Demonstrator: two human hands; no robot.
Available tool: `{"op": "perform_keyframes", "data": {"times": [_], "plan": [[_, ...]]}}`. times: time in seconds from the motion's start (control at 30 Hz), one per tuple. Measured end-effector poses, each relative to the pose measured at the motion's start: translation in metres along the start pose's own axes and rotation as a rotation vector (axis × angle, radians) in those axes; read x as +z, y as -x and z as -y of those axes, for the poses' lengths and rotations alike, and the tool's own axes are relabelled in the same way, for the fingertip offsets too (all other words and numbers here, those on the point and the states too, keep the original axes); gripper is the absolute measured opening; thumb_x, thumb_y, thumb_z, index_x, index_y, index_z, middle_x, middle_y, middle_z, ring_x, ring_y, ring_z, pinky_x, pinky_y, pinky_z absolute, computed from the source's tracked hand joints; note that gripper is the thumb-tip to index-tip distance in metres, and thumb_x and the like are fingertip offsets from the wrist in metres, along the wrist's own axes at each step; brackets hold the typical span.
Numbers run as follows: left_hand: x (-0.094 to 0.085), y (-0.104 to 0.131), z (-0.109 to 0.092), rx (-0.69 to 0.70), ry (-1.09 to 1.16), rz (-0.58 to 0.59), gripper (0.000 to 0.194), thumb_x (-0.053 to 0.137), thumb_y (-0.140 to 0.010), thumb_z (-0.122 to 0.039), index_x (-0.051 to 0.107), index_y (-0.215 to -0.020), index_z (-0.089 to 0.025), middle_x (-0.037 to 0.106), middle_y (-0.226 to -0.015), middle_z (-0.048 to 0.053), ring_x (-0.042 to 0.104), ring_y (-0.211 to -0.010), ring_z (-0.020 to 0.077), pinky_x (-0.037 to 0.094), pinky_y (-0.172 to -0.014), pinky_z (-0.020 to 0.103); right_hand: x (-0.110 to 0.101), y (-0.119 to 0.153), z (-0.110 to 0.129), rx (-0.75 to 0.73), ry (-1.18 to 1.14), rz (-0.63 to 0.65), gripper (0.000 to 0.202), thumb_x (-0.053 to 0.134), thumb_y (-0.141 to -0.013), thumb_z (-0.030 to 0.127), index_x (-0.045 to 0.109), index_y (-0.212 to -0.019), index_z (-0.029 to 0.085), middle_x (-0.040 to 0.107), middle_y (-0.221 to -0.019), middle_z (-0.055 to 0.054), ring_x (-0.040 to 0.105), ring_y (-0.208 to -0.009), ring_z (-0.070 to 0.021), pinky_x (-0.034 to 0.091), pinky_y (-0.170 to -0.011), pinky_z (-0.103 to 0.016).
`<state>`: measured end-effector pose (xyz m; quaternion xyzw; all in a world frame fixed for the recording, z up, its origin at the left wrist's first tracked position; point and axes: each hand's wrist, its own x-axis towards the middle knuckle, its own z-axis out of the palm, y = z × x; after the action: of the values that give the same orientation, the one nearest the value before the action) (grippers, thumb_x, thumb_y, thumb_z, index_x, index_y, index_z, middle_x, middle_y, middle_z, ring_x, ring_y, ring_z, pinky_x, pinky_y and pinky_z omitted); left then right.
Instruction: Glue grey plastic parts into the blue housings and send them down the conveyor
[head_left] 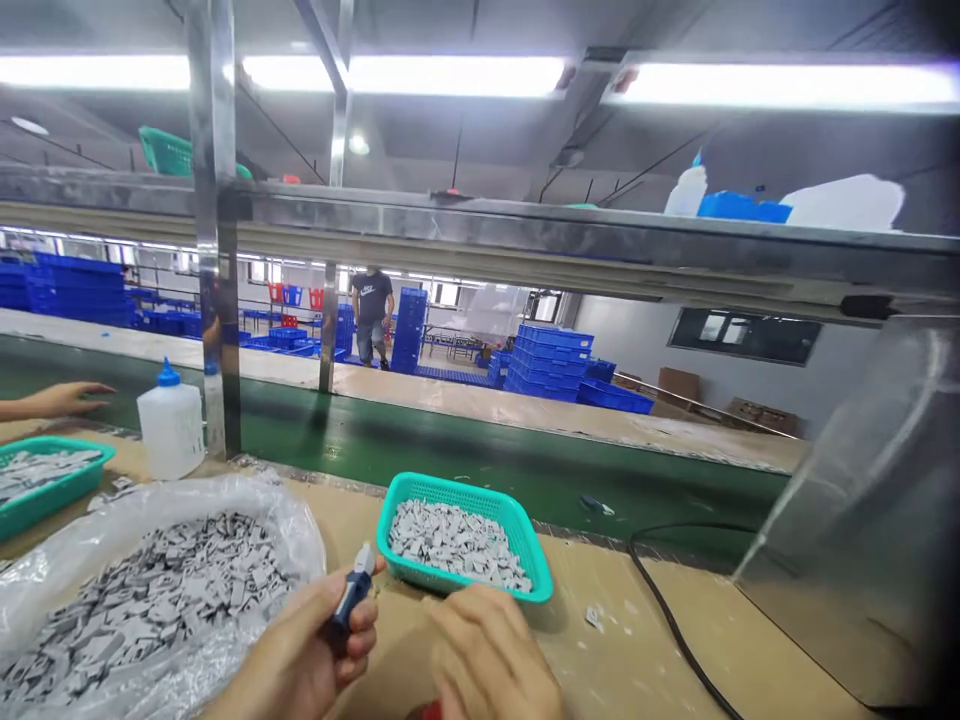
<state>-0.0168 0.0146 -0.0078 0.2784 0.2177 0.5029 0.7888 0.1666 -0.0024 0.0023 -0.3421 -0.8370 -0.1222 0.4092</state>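
My left hand (319,635) is closed around a small dark blue piece with a light grey tip (352,590), held upright between thumb and fingers. Close by on the right, my right hand (495,650) has its fingers curled and slightly blurred. A bit of something red (431,711) shows under it at the bottom edge; most of that is hidden. Just beyond both hands stands a teal basket (536,560) full of small grey plastic parts (454,545). To the left, a clear plastic bag (296,510) lies spread open, heaped with similar grey parts (172,590).
A white bottle with a blue cap (171,425) stands by a metal post (217,300). Behind runs a green conveyor belt (465,450) carrying a dark blue and grey piece (596,505). A black cable (675,630) crosses the right side. Another person's hand (64,400) reaches in at left.
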Motion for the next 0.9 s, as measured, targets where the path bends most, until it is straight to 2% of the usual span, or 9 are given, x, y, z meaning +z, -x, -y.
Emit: {"op": "perform_keyframes", "data": {"times": [0.03, 0.1, 0.17, 0.27, 0.37, 0.47, 0.57, 0.7, 0.9], "plan": [[-0.001, -0.003, -0.007, 0.056, -0.051, 0.003, 0.046, 0.07, -0.056, -0.039, 0.057, -0.092, -0.014, 0.041, -0.057, -0.003, 0.037, -0.049, 0.0053, 0.022, -0.045, 0.018, -0.004, -0.007, -0.012, 0.035, 0.0, 0.046, 0.033, 0.044, -0.074, 0.009, 0.055, -0.104, 0.017, 0.061, -0.09, -0.009, 0.055, -0.087, -0.0218, 0.044, -0.078, -0.035], [-0.003, -0.012, -0.022, 0.158, -0.198, -0.018, 0.054, 0.068, -0.055, -0.045, 0.053, -0.095, -0.013, 0.037, -0.056, -0.005, 0.033, -0.047, 0.0053, 0.02, -0.045, 0.018, -0.008, -0.02, -0.04, 0.234, 0.012, 0.192, 0.03, 0.042, -0.076, 0.012, 0.056, -0.103, 0.015, 0.061, -0.096, -0.01, 0.054, -0.093, -0.0222, 0.042, -0.083, -0.038], [-0.007, -0.028, -0.034, 0.222, -0.483, -0.065, 0.058, 0.059, -0.058, -0.053, 0.049, -0.098, -0.012, 0.034, -0.055, -0.006, 0.029, -0.045, 0.0057, 0.019, -0.044, 0.019, -0.007, -0.029, -0.067, 0.453, 0.015, 0.364, 0.029, 0.044, -0.076, 0.014, 0.059, -0.1, 0.013, 0.061, -0.101, -0.011, 0.052, -0.099, -0.0233, 0.038, -0.087, -0.039], [-0.018, -0.061, -0.049, 0.278, -1.115, -0.176, 0.049, 0.032, -0.074, -0.05, 0.046, -0.097, -0.01, 0.032, -0.054, -0.005, 0.03, -0.043, 0.0081, 0.024, -0.043, 0.021, 0.004, -0.034, -0.098, 0.553, -0.013, 0.464, 0.03, 0.055, -0.067, 0.014, 0.064, -0.095, 0.01, 0.064, -0.099, -0.014, 0.055, -0.096, -0.0265, 0.042, -0.083, -0.037], [-0.031, -0.096, -0.06, 0.322, -1.457, -0.261, 0.036, 0.023, -0.08, -0.035, 0.047, -0.093, -0.012, 0.04, -0.056, -0.002, 0.04, -0.048, 0.0124, 0.032, -0.048, 0.024, 0.014, -0.031, -0.11, 0.578, -0.062, 0.51, 0.032, 0.062, -0.059, 0.015, 0.068, -0.09, 0.014, 0.068, -0.09, -0.01, 0.061, -0.084, -0.0234, 0.046, -0.073, -0.029], [-0.044, -0.128, -0.071, 0.364, -1.647, -0.297, 0.023, 0.033, -0.079, -0.025, 0.049, -0.091, -0.013, 0.053, -0.07, 0.005, 0.051, -0.069, 0.0189, 0.037, -0.065, 0.03, 0.018, -0.027, -0.112, 0.611, -0.084, 0.514, 0.032, 0.058, -0.059, 0.007, 0.07, -0.086, 0.019, 0.069, -0.086, -0.006, 0.062, -0.08, -0.019, 0.045, -0.068, -0.023], [-0.052, -0.164, -0.081, 0.366, -1.826, -0.312, 0.022, 0.038, -0.08, -0.019, 0.051, -0.096, -0.01, 0.058, -0.082, 0.011, 0.053, -0.085, 0.0241, 0.036, -0.077, 0.036, 0.02, -0.025, -0.113, 0.66, -0.083, 0.487, 0.035, 0.055, -0.059, 0.003, 0.071, -0.084, 0.02, 0.07, -0.08, -0.005, 0.061, -0.075, -0.0172, 0.043, -0.064, -0.021], [-0.055, -0.207, -0.084, 0.337, -1.961, -0.336, 0.026, 0.042, -0.083, -0.026, 0.049, -0.104, -0.012, 0.057, -0.096, 0.008, 0.053, -0.09, 0.0204, 0.04, -0.08, 0.04, 0.025, -0.022, -0.116, 0.723, -0.082, 0.427, 0.032, 0.055, -0.06, 0.003, 0.071, -0.082, 0.021, 0.07, -0.07, -0.003, 0.061, -0.066, -0.0152, 0.041, -0.059, -0.02], [-0.051, -0.231, -0.068, 0.255, -1.982, -0.403, 0.027, 0.048, -0.081, -0.027, 0.051, -0.105, -0.014, 0.053, -0.107, 0.008, 0.052, -0.094, 0.0202, 0.044, -0.079, 0.042, 0.029, -0.02, -0.117, 0.81, -0.08, 0.315, 0.019, 0.058, -0.066, 0.013, 0.071, -0.078, 0.017, 0.069, -0.072, -0.005, 0.059, -0.067, -0.0157, 0.04, -0.059, -0.021]]}}
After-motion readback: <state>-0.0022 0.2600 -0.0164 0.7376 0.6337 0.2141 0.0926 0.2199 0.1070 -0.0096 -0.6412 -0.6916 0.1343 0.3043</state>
